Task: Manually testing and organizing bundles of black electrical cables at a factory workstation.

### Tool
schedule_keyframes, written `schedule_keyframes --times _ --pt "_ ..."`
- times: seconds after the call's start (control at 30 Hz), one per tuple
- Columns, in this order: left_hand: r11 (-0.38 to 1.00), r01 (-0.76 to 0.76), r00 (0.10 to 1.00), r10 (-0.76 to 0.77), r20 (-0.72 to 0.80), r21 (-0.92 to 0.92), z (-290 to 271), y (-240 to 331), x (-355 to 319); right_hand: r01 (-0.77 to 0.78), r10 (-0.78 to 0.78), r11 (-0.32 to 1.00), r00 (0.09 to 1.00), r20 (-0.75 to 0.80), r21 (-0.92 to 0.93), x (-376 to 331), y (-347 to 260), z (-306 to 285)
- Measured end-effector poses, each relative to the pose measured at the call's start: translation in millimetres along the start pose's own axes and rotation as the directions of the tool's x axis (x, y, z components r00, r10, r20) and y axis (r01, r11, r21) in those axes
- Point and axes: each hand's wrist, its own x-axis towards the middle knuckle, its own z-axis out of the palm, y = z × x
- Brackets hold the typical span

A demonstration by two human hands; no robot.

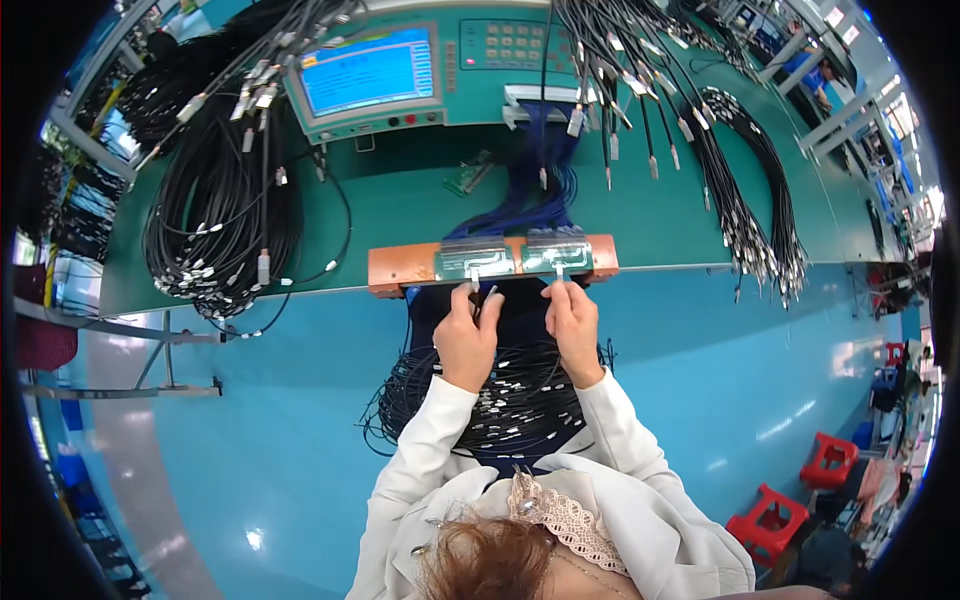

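Observation:
My left hand (pixel 466 338) is closed by the lower edge of the left green circuit board (pixel 455 264), its fingers around a black cable with a silver connector (pixel 475 276) that meets the board. A second silver tip (pixel 491 293) shows by the thumb. My right hand (pixel 574 328) pinches another cable connector (pixel 560 271) at the right green circuit board (pixel 541 259). Both boards sit on an orange block (pixel 402 266) at the bench's front edge. Whether either connector is fully seated cannot be made out. A coil of black cables (pixel 520 390) lies across my lap.
A test instrument (pixel 470 55) with a lit screen (pixel 366 72) stands behind, joined to the boards by blue wires (pixel 540 165). Black cable bundles lie left (pixel 225 220) and right (pixel 745 190), and hang above. A small loose board (pixel 468 178) lies on the green bench (pixel 650 220). Red stools (pixel 768 522) stand lower right.

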Motion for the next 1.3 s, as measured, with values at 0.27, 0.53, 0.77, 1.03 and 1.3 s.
schedule_keyframes --times 0.27,0.53,0.77,1.03,1.3 --pt "0.933 -0.285 0.958 0.275 0.075 0.221 -15.8 -12.8 -21.6 0.284 -0.268 0.876 0.959 0.097 -0.389 -37.4 -6.4 -24.9" --pt "0.998 0.021 0.991 -0.029 -0.134 -0.066 -98.6 18.6 -42.3 0.156 -0.28 0.817 0.949 -0.145 -0.555 -84.6 -23.3 -65.4" --pt "0.242 0.302 0.925 -0.31 0.222 -0.922 -273.1 -27.3 -33.7 -0.056 0.084 0.97 0.991 -0.108 0.235 -85.7 -97.9 -133.6" --pt "0.088 -0.015 0.963 -0.268 -0.038 -0.996 -368.3 -12.5 -41.6 0.217 -0.262 0.781 0.965 -0.008 0.586 -91.5 -181.4 -225.6" --pt "0.02 -0.164 0.932 -0.324 -0.161 -0.986 -448.5 -74.8 -46.6 0.082 -0.027 0.682 0.996 -0.087 0.727 -72.5 -170.8 -354.5"
